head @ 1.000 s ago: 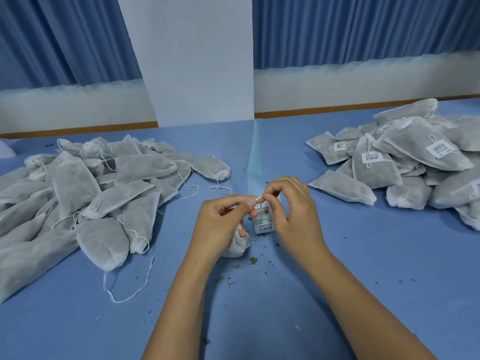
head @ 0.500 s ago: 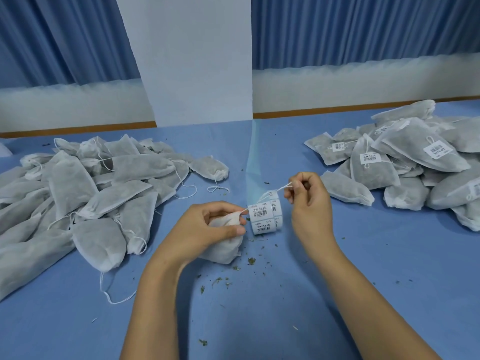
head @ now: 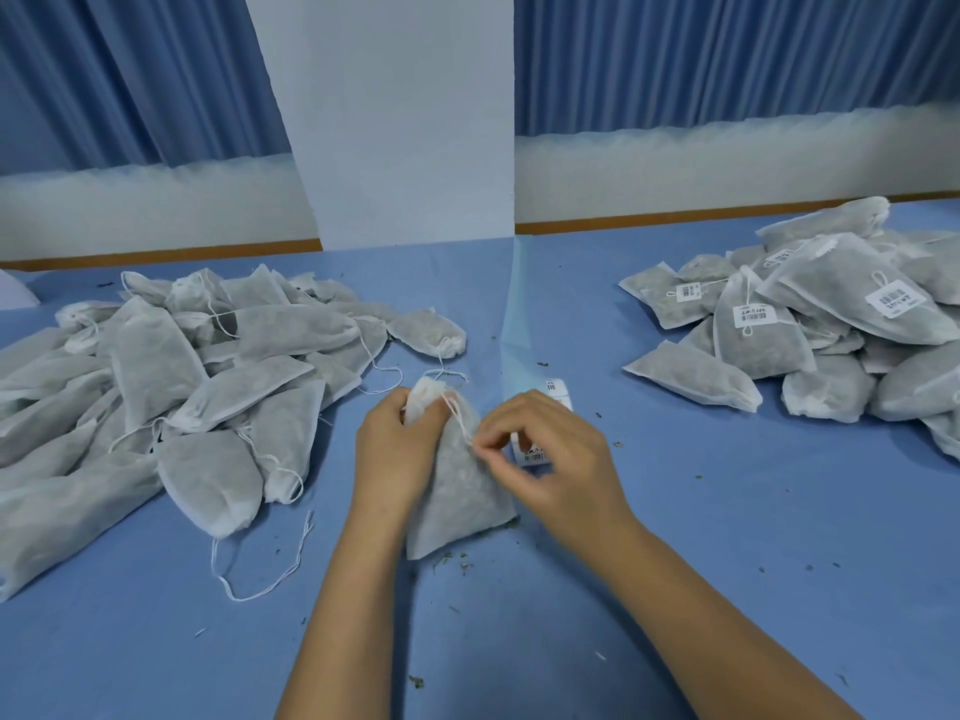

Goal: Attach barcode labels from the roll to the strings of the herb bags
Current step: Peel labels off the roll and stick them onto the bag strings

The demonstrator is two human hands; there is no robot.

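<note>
Since half a second ago the bag (head: 460, 504) has come out of its bunch in my left hand (head: 402, 446) and now hangs long and flat toward me, its bottom corner down on the table (head: 727, 574). My right hand (head: 563, 462) has dropped from its raised position and sits in front of the label roll (head: 535, 456).

My left hand is curled round the gathered neck of the bag and grips it. My right thumb and forefinger are pressed together on the string (head: 461, 420), which runs in a short white line from the neck down to that pinch. The two hands are close, with the bag between them.

My right hand blocks most of the label roll. I see only one barcode label just under the fingers and a white edge above the knuckles, so I cannot tell whether a label is peeled off.

A heap of plain bags (head: 182, 366) lies well to the left, and one loose drawstring (head: 260, 584) trails from it toward me. Well to the right is a heap of bags with barcode tags (head: 831, 335). Green herb crumbs (head: 457, 559) are scattered under the held bag. Beyond the table stand a white pillar (head: 395, 122) and blue curtains (head: 727, 59).
</note>
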